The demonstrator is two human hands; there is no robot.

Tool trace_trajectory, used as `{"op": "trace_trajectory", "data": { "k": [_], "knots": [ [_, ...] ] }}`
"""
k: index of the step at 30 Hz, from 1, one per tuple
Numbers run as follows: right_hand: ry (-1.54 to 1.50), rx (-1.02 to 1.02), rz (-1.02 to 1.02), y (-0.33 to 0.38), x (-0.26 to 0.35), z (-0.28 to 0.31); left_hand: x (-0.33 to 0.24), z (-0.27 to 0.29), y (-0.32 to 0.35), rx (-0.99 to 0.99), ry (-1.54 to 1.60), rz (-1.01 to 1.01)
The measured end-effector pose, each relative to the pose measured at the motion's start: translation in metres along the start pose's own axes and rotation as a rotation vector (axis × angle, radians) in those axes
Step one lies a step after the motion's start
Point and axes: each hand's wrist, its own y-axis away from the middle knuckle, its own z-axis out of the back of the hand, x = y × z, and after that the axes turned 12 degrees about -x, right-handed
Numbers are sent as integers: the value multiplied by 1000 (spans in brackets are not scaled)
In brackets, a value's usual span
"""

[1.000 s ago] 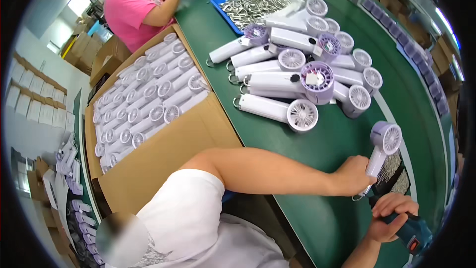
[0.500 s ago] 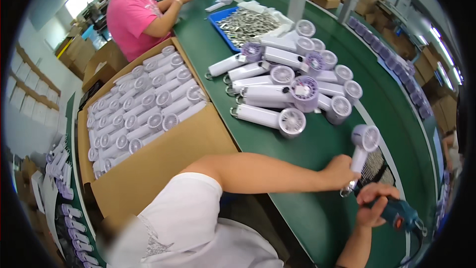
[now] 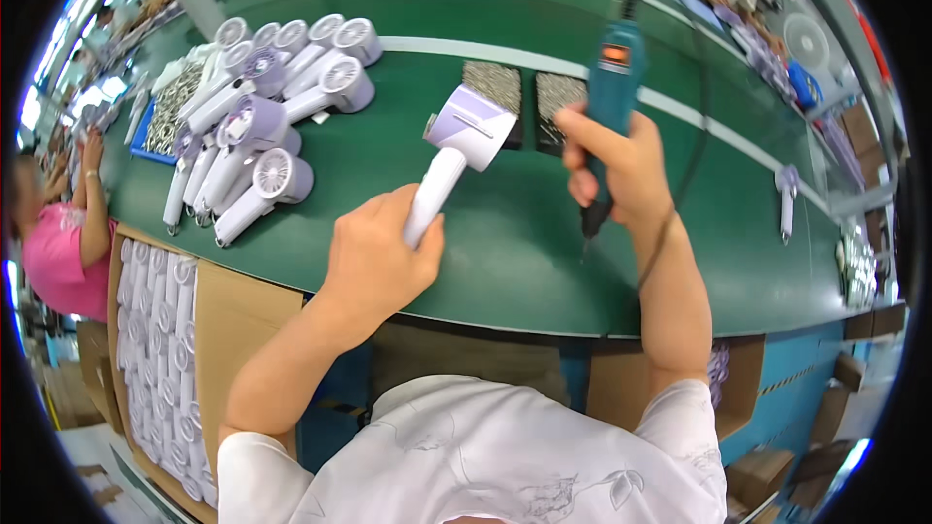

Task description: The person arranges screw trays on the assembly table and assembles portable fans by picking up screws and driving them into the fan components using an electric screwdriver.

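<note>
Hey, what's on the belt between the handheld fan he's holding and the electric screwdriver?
In the head view, two dark trays of small screws lie side by side on the green belt, between the fan and the screwdriver.

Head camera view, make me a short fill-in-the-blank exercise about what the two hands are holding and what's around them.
1. The left hand grips a handheld fan by its white ____.
2. The right hand holds an electric screwdriver whose body is ____ in colour.
3. More fans lie in a pile on the ____ side of the green table.
4. The cardboard box at the left holds rows of white ____.

Missing words: handle; blue; left; fans
</note>
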Motion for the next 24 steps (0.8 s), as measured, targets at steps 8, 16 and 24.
{"op": "trace_trajectory", "data": {
  "k": [8, 16, 24],
  "knots": [
    [323, 203, -92, -4, -32, 2, -10, -19, 50, -18, -318, -312],
    [355, 222, -165, -21, -41, 18, -54, -36, 57, 102, -197, -180],
    [355, 197, -175, -23, -40, 15, 4, -38, -59, 295, 352, 50]
  ]
}}
